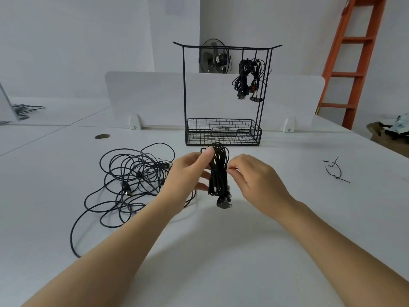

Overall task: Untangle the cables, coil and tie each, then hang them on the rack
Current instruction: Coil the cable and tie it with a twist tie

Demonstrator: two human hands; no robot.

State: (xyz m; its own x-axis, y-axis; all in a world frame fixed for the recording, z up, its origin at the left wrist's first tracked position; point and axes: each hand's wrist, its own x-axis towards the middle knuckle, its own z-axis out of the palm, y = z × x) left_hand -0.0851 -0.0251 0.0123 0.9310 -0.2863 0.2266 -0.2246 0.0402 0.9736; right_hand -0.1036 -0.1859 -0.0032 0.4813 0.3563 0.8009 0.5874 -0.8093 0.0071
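1. My left hand (pixel 188 173) is gripping the coiled cable (pixel 218 180) just above the table (pixel 221 251), fingers curled round it.
2. My right hand (pixel 254 176) is pinching what looks like a thin tie (pixel 230 170) at the coil's waist, so I judge tying is underway.
3. Next calls for cinching it, then hanging the coil on the rack (pixel 221 48).

Thin black metal wire, matt, in the rack (pixel 184 85) at twelve o'clock. Smooth white table (pixel 221 251), matt with a faint sheen, laminate by the look. Dull, smooth black plastic sheath on the coiled cable (pixel 218 173) at centre and the hung cables (pixel 245 78) at one o'clock. Slightly glossier jacket on the tangled cables (pixel 132 173) at nine o'clock. Fine dark wire tie (pixel 334 171) at three o'clock. Smooth matt white divider (pixel 143 96) at eleven o'clock. Orange ladder (pixel 352 74) at two o'clock, satin finish.
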